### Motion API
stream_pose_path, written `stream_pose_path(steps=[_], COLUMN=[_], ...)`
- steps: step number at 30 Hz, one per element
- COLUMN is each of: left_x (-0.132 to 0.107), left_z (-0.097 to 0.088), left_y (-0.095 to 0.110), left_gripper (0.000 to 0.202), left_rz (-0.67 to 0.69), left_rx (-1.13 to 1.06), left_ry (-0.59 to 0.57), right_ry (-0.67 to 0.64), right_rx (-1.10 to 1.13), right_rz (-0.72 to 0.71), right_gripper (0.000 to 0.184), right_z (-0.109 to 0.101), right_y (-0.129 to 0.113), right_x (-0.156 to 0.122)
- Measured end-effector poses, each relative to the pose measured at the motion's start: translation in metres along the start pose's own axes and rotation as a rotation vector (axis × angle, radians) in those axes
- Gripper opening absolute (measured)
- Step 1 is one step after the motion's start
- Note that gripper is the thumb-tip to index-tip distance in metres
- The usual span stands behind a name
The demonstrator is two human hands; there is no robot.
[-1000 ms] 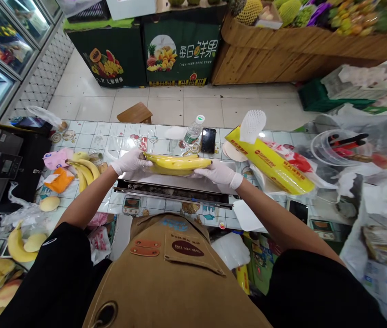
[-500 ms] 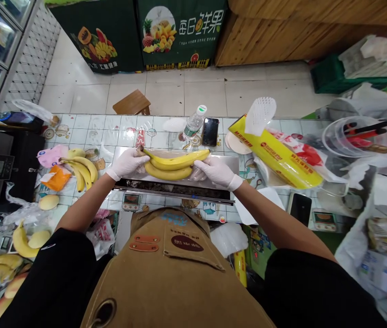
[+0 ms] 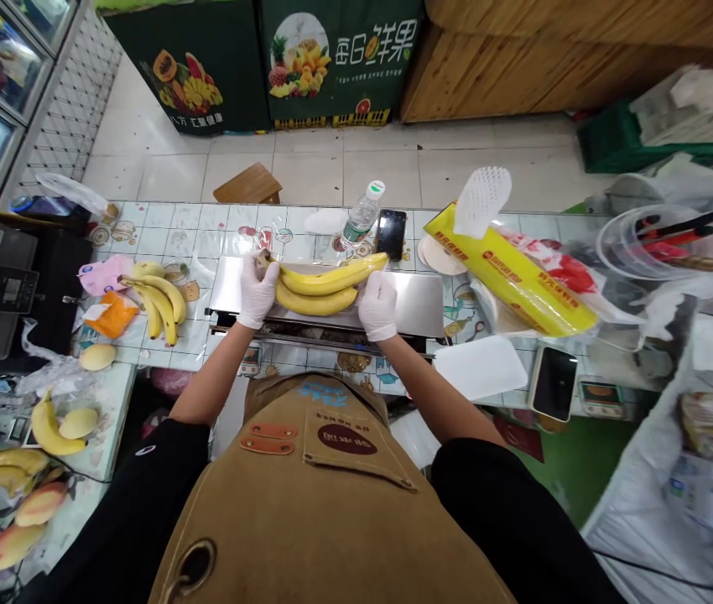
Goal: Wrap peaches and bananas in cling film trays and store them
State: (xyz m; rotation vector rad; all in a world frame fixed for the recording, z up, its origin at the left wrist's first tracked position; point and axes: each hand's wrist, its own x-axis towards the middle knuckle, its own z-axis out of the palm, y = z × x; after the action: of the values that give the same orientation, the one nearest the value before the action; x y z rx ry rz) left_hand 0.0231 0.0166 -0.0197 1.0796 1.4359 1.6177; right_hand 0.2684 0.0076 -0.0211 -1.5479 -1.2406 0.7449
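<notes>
Two joined yellow bananas (image 3: pixel 325 289) lie lengthwise over a long metal-topped device (image 3: pixel 419 302), with clear plastic film (image 3: pixel 356 295) around them. My gloved left hand (image 3: pixel 257 289) is closed at their stem end. At the other end, my gloved right hand (image 3: pixel 378 306) has its fingers curled against the film, close to the banana tip. Part of the device and the bananas' undersides are hidden.
A water bottle (image 3: pixel 362 216) and a black phone (image 3: pixel 389 235) stand behind the device. To the right lie a yellow cling film box (image 3: pixel 513 281), a white tray (image 3: pixel 482 367) and another phone (image 3: pixel 554 382). More bananas (image 3: pixel 158 302) lie left.
Both hands have drawn the bananas slightly and turned from reaching sideways to pointing forward. My forearms have come closer together, and more of the metal top shows at both ends.
</notes>
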Motion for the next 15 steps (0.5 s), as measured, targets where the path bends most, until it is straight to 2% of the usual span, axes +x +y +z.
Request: stream_pose_path(steps=[3, 7, 12, 15], left_x=[0.002, 0.005, 0.005, 0.005], left_z=[0.005, 0.008, 0.012, 0.010], left_y=[-0.001, 0.006, 0.006, 0.004], left_gripper=[0.049, 0.050, 0.049, 0.055], left_rz=[0.013, 0.007, -0.121, -0.098], left_rx=[-0.038, -0.062, -0.081, -0.039], left_ry=[-0.038, -0.050, -0.002, -0.004], right_ry=[0.086, 0.131, 0.088, 0.076], right_rx=[0.051, 0.205, 0.339, 0.285], right_rz=[0.032, 0.062, 0.095, 0.052], right_gripper=[0.070, 0.074, 0.071, 0.070], right_z=[0.011, 0.022, 0.028, 0.023], right_y=[0.001, -0.002, 0.001, 0.004], right_x=[-0.001, 0.002, 0.000, -0.001])
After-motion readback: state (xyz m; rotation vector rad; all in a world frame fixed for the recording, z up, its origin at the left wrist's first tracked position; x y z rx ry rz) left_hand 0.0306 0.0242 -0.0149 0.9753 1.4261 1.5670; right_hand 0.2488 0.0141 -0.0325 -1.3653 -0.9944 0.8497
